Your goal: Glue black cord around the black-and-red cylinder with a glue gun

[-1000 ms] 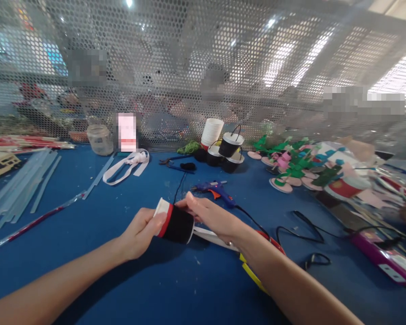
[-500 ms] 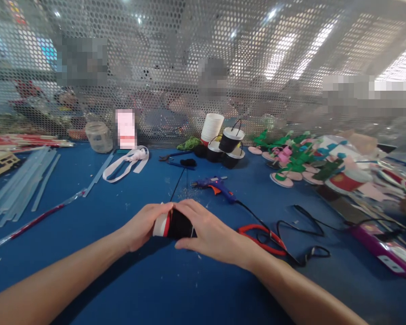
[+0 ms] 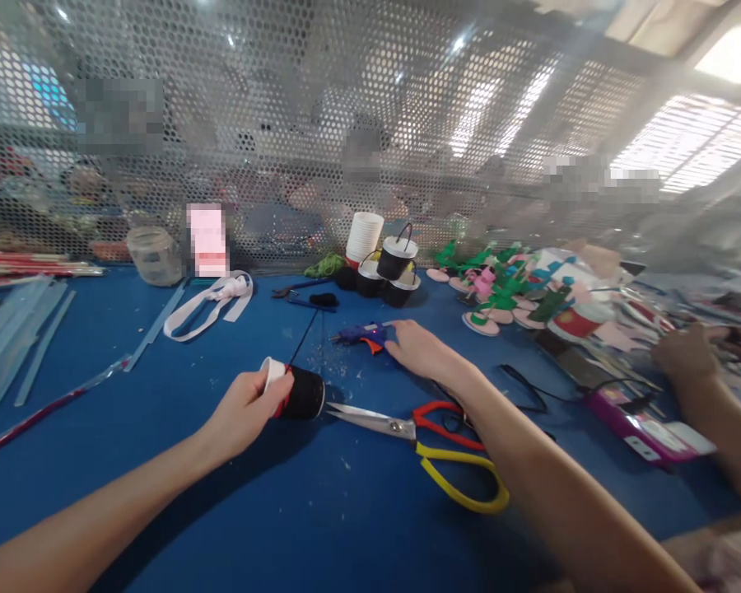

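Note:
My left hand (image 3: 253, 403) is closed around the white-rimmed end of a paper cup (image 3: 272, 372) that lies on its side, its wall wrapped in black yarn (image 3: 305, 394) with a red band near the rim. A black strand runs from the cup to a small black yarn ball (image 3: 323, 300). My right hand (image 3: 421, 352) is closed over the handle of a blue glue gun (image 3: 361, 333) with an orange trigger; its fingers are partly hidden. Large scissors (image 3: 401, 427), with one red and one yellow handle, lie slightly open between the cup and my right forearm.
Pliers (image 3: 302, 288), black-wrapped cups (image 3: 398, 257) and a stack of white cups (image 3: 364, 237) stand or lie behind. White ribbon (image 3: 176, 324) and glue sticks (image 3: 21, 338) are left. Felt flowers (image 3: 485, 284), a purple power strip (image 3: 636, 428) and another person's hand (image 3: 688, 358) are right.
My right hand has left the cup and moved right and forward to the glue gun, uncovering the scissors. My left hand keeps the cup. The view has shifted to the right.

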The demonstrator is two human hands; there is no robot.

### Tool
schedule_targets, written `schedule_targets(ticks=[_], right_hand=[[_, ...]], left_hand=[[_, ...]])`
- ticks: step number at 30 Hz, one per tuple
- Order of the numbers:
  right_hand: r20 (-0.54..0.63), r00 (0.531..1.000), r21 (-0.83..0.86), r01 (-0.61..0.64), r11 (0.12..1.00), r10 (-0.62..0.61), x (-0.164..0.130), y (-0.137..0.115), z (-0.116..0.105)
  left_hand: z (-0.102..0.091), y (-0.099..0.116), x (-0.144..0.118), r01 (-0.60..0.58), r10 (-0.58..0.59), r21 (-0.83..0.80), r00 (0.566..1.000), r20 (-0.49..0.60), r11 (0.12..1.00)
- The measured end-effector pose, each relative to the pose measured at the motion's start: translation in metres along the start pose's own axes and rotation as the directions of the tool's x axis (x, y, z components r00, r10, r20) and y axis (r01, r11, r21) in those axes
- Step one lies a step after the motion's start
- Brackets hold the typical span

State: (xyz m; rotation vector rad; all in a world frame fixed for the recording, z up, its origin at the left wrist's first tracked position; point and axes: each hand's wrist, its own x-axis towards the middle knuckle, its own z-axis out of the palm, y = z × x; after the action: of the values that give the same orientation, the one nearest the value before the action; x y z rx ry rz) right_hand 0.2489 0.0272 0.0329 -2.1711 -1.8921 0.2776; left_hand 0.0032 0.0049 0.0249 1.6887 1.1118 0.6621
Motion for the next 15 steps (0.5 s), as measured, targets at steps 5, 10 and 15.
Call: schedule_targets(ticks=[5, 10, 15], right_hand=[[0.024, 0.996, 0.009, -0.08, 0.997, 0.08, 0.014, 0.01, 0.023], [-0.009, 0.995, 0.166, -0.094, 0.982, 0.097, -0.002, 0.0, 0.012], [0.112, 0.984, 0.659, 0.031, 0.751, -0.14, -0.04, -0.02, -0.008]], left_hand=[[0.0, -0.007, 0.003, 0.013, -0.014, 0.057, 1.0, 0.014, 0.998], [0.0, -0.009, 0.004, 0.031, -0.032, 0.013, 0.999, 0.03, 0.999], [0.001, -0.009, 0.005, 0.06, -0.06, -0.027, 0.998, 0.01, 0.998]])
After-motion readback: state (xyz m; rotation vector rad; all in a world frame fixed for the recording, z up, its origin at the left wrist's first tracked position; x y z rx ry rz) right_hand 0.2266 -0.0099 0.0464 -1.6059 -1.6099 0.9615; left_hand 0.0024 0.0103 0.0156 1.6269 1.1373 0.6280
